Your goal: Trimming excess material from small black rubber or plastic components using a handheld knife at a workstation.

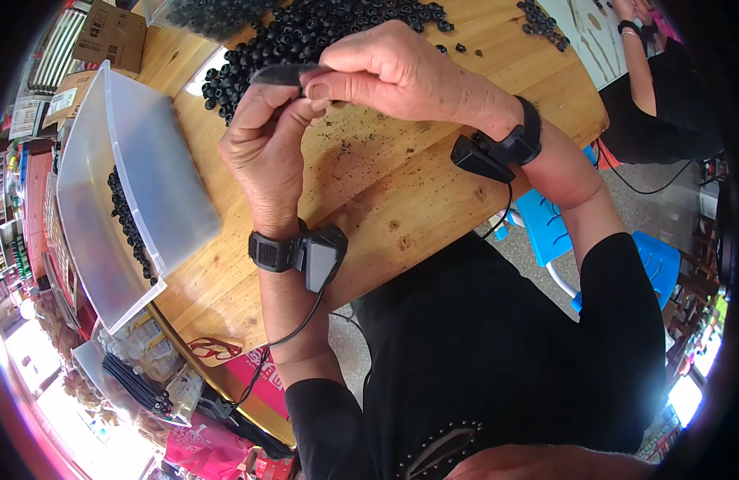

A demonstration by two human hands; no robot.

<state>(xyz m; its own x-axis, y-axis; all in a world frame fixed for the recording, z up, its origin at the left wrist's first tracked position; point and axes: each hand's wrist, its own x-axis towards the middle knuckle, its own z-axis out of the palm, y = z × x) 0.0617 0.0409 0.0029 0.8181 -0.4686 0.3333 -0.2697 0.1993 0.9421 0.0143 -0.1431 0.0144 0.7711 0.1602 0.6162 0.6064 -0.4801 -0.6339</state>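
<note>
My left hand [265, 152] and my right hand [397, 76] meet over the wooden table, fingertips close together. A dark, flat, blade-like piece [280, 74] with a rounded end lies across the left fingers and runs to the right hand. The right thumb and forefinger are pinched at its near end. My left fingers are curled, with thumb and forefinger pressed together; whatever they grip is hidden. Just beyond the hands lies a heap of small black round pieces [297, 36], several with a hollow in the middle.
A translucent plastic bin [173, 160] at the left holds small black pieces [128, 216]. Another clear bin [157, 14] stands at the far edge. Dark crumbs dot the wooden table [417, 168]. At right are blue stools [653, 260] and another person's arm [641, 72]. Cables trail from both wrist devices.
</note>
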